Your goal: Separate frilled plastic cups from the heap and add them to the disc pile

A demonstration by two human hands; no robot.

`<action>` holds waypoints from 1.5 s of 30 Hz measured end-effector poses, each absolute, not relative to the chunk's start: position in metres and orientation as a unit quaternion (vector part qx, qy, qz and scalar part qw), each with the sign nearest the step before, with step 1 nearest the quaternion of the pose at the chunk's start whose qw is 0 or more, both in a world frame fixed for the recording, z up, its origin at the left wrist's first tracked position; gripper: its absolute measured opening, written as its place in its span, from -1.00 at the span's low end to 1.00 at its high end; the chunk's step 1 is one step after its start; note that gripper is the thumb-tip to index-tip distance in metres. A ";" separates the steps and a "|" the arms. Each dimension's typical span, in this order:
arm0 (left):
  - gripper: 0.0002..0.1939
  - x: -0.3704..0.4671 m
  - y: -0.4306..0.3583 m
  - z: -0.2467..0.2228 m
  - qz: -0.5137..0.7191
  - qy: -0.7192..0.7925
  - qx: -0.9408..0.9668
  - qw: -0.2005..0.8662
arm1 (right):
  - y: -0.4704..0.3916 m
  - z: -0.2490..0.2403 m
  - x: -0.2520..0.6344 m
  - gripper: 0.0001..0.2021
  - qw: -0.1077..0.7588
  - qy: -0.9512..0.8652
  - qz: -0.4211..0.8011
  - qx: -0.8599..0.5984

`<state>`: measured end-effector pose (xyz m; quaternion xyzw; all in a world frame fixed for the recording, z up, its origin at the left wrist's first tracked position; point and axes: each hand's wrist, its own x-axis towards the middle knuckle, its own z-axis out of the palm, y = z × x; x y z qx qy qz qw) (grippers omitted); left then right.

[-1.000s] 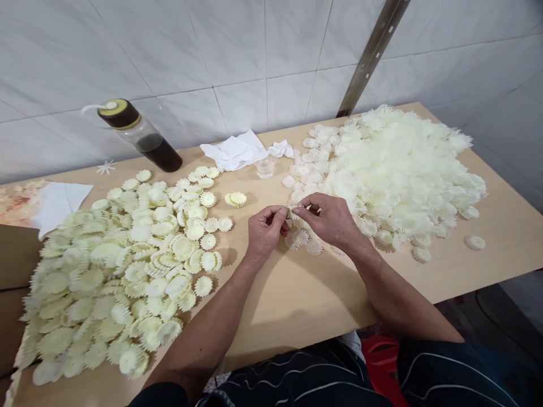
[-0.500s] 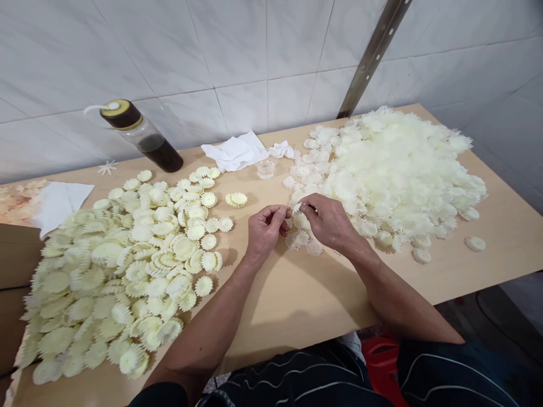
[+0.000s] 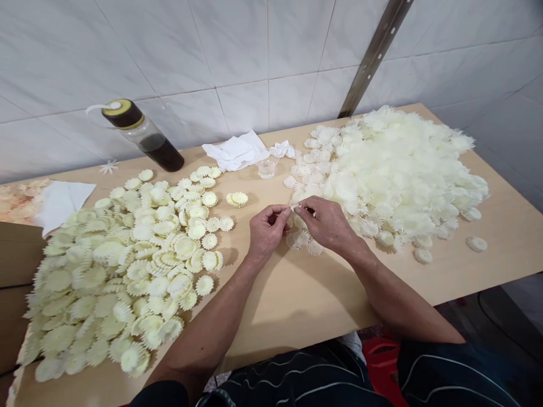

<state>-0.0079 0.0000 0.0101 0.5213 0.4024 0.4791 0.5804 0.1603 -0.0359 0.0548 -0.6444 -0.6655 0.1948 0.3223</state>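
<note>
My left hand (image 3: 267, 230) and my right hand (image 3: 326, 223) meet over the middle of the table, fingertips close together. Between their pinched fingers is a small white scalloped flower piece (image 3: 293, 207), mostly hidden by the thumbs. Just beneath and beside the hands lie loose white petal discs (image 3: 300, 239). To the right spreads a large heap of thin, whitish petal discs (image 3: 394, 169). On the left is a heap of pale yellow, stacked petal discs (image 3: 161, 260) with toothed rims. A small yellow stack (image 3: 236, 199) sits apart, nearer my left hand.
A bottle of dark liquid (image 3: 159, 150) stands by the tiled wall. White tissue (image 3: 237, 151) and a small clear cup (image 3: 267, 168) sit at the back of the table (image 3: 288, 305). A brown box (image 3: 19, 265) is at the left edge, a red stool (image 3: 384, 362) below the front edge.
My right hand's fingertips have come left and down to meet my left hand's. The white piece, visible at the right fingertips before, is now mostly covered. The heaps look unchanged.
</note>
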 end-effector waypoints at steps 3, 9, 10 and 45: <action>-0.53 -0.008 0.001 0.010 0.474 0.407 0.516 0.586 | -0.036 0.056 0.161 -0.70 0.312 -0.667 0.199 -0.646; -0.53 -0.010 0.003 0.014 0.453 0.407 0.508 0.609 | -0.037 0.057 0.161 -0.67 0.297 -0.684 0.202 -0.635; -0.52 -0.010 0.003 0.015 0.453 0.406 0.508 0.610 | -0.036 0.056 0.161 -0.67 0.296 -0.686 0.201 -0.633; -0.59 -0.011 0.000 0.018 0.447 0.358 0.505 0.645 | -0.037 0.063 0.163 -0.63 0.314 -0.646 0.227 -0.657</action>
